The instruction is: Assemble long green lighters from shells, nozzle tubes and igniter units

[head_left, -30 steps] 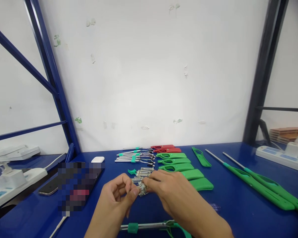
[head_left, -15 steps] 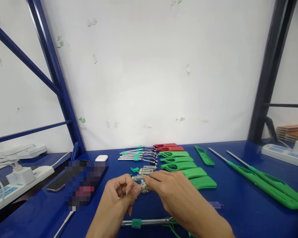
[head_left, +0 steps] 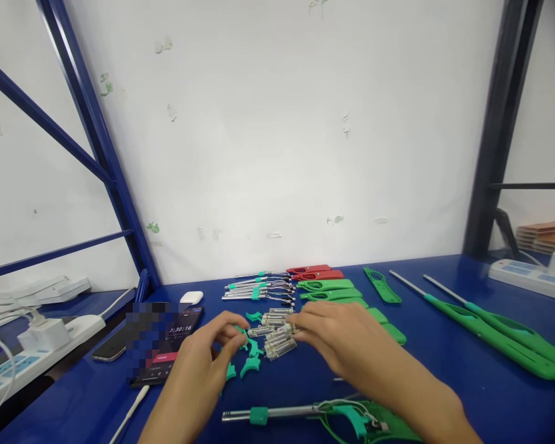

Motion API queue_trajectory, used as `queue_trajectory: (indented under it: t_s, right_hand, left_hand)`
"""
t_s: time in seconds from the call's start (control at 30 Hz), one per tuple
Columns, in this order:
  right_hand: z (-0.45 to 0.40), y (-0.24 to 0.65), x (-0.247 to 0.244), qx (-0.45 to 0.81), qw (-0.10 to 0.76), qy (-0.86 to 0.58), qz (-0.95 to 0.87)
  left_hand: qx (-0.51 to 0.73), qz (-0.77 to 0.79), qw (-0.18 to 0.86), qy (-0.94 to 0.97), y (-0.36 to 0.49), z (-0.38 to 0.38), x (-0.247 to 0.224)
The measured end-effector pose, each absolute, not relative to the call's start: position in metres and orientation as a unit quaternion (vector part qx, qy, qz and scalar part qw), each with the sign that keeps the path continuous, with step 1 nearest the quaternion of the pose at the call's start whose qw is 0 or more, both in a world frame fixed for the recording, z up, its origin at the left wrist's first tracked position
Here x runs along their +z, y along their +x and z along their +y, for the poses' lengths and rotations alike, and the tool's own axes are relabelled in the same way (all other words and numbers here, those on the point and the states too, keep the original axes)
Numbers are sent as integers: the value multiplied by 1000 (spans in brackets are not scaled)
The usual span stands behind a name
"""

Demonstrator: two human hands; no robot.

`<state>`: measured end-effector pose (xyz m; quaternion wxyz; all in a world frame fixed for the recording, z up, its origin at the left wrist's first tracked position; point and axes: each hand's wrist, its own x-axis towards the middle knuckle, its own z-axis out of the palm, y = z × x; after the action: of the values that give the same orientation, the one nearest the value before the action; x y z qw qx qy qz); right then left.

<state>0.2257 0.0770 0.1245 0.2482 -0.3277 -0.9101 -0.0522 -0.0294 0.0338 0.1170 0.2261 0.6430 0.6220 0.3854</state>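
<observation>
My left hand (head_left: 219,345) is at the left of a small pile, its thumb and index finger curved and apart, close to the loose teal trigger pieces (head_left: 250,366). My right hand (head_left: 337,330) reaches in from the right, fingertips bent together on the end of a clear lighter tank (head_left: 282,332) in the pile of clear tanks (head_left: 281,351). Its fingertips partly hide that end. In front of both hands lies a half-assembled long-necked lighter, with a metal tube (head_left: 291,412), a teal collar (head_left: 259,415) and a green half shell (head_left: 393,422); my right forearm covers part of it.
Behind the pile are metal tubes with wires (head_left: 240,296), red shells (head_left: 317,275) and green shells (head_left: 328,285). Finished-looking green lighters (head_left: 494,339) lie at right, near a green half shell (head_left: 383,287). Phones (head_left: 187,320), a white case (head_left: 192,298) and power strips stand at left.
My hands have drawn apart from their meeting point over the pile. The left moved left, uncovering teal pieces; the right shifted right. More of the lighter in front now shows.
</observation>
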Motion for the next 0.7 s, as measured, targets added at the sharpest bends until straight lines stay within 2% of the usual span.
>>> queue_trajectory:
  t_s: [0.13, 0.3, 0.7]
  right_hand:
    - [88, 241, 122, -42, 267, -352, -896]
    - [95, 252, 120, -37, 270, -369, -888]
    - [96, 264, 127, -21, 268, -394, -879]
  left_hand:
    - [281, 669, 153, 671, -52, 32, 112]
    - [202, 694, 117, 681, -68, 33, 94]
    - [165, 663, 70, 727, -40, 46, 82]
